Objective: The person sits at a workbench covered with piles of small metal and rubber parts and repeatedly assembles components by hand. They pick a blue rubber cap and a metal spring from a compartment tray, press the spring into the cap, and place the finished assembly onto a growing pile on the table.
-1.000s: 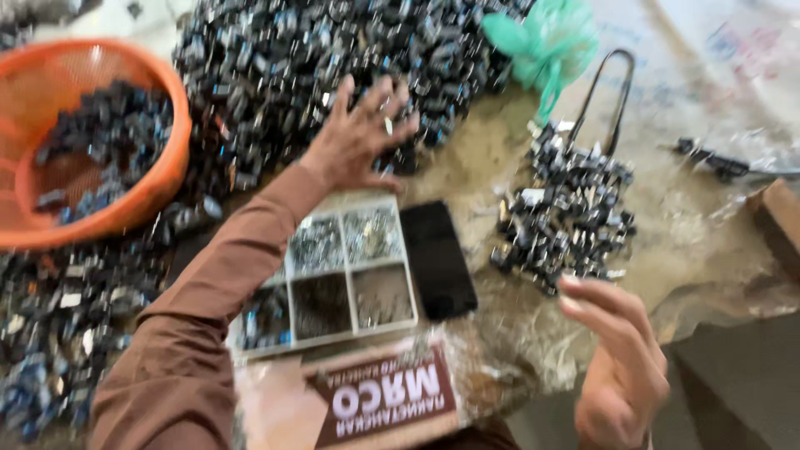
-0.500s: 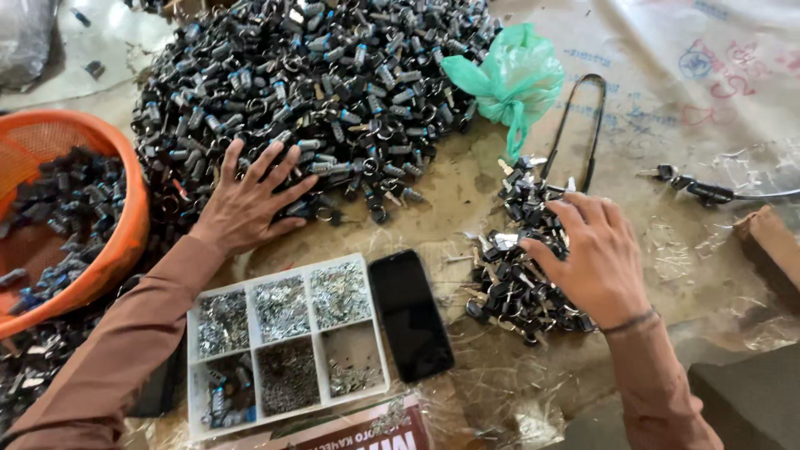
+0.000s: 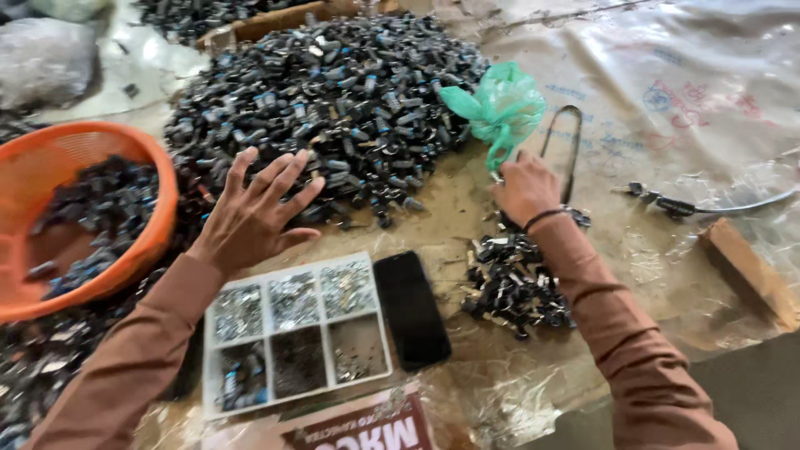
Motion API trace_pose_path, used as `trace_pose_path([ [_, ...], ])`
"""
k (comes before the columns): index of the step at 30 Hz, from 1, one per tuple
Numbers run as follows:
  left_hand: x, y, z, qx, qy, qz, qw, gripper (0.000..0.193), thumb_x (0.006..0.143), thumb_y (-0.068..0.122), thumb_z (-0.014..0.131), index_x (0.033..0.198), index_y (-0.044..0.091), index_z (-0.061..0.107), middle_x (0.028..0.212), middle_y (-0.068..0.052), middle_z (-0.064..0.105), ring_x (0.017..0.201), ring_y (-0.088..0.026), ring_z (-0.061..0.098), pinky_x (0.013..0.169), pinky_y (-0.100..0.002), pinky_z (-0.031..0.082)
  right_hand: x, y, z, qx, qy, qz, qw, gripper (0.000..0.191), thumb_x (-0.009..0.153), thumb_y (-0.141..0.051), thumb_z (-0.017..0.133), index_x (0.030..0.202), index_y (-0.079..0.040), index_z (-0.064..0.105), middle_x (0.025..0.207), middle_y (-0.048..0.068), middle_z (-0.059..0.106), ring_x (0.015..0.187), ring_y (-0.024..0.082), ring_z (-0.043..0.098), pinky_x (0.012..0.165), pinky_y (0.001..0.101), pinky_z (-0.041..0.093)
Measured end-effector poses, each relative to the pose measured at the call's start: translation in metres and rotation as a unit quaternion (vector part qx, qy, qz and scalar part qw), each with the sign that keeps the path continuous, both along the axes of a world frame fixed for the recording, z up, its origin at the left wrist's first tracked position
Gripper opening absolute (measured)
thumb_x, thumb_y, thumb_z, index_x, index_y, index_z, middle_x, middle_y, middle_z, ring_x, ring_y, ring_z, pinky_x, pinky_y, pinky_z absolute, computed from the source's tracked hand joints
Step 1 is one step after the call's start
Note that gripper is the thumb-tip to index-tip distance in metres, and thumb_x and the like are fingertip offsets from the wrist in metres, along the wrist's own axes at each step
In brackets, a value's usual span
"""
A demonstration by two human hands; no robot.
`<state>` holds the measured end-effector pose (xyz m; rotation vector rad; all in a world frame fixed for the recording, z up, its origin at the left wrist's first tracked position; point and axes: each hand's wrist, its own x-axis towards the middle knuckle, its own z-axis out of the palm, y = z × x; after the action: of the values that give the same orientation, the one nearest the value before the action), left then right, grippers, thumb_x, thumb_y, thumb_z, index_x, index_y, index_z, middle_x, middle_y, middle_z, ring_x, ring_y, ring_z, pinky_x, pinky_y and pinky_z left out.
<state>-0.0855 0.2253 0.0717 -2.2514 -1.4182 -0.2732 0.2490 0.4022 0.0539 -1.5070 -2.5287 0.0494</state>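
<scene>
Plastic sheeting covers the work surface, printed faintly in red and blue toward its far right corner. Left hand hovers, fingers spread, at the near edge of the large heap of dark metal parts. Right hand, fingers curled under and their grip hidden, rests at the knotted green bag, beside the small pile. Sorting appears under way. Near edge: white compartment tray, black phone, brown-labelled package. Left: orange basket.

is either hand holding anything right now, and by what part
The left hand holds nothing: its fingers are spread open over the edge of the big pile of small dark parts. The right hand reaches the green plastic bag; any grip is hidden.
</scene>
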Motion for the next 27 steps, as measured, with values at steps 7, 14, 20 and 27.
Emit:
trace_pose_path([
  [7,0.024,-0.094,0.045,0.083,-0.014,0.009,0.996,0.053,0.102,0.042,0.071,0.144,0.013,0.059,0.153,-0.018,0.049,0.129,-0.028,0.057,0.118,-0.056,0.035,-0.004,-0.009,-0.009,0.07,0.052,0.036,0.996,0.012,0.095,-0.024,0.073,0.102,-0.021,0.082,0.107,0.012,0.071,0.095,0.035,0.068,0.085,0.0471,0.055],
  [14,0.039,-0.161,0.023,0.017,-0.198,0.083,0.976,0.033,0.094,0.014,0.071,0.127,0.011,0.071,0.126,-0.01,0.067,0.108,-0.028,0.066,0.098,-0.043,0.049,0.05,-0.095,-0.02,-0.074,0.567,0.079,0.816,0.015,0.106,-0.013,0.076,0.112,-0.004,0.066,0.116,0.008,0.065,0.104,0.017,0.061,0.1,0.0352,0.049],
  [20,0.011,-0.182,-0.026,-0.177,-0.282,0.225,0.916,0.016,0.088,0.013,0.07,0.102,0.015,0.076,0.097,-0.005,0.071,0.098,-0.029,0.068,0.084,-0.042,0.054,0.081,-0.178,-0.08,-0.485,0.777,-0.008,0.402,0.012,0.104,-0.018,0.062,0.112,-0.009,0.063,0.114,0.012,0.068,0.09,0.017,0.066,0.088,0.0326,0.056],
  [27,0.006,-0.189,-0.064,-0.194,-0.233,0.233,0.924,0.038,0.072,0.025,0.081,0.109,0.015,0.075,0.099,-0.006,0.073,0.1,-0.029,0.064,0.084,-0.044,0.049,0.078,-0.203,-0.102,-0.281,0.37,0.068,0.883,0.02,0.082,-0.006,0.081,0.101,0.0,0.077,0.088,0.008,0.073,0.075,0.012,0.062,0.065,0.0251,0.05],
])
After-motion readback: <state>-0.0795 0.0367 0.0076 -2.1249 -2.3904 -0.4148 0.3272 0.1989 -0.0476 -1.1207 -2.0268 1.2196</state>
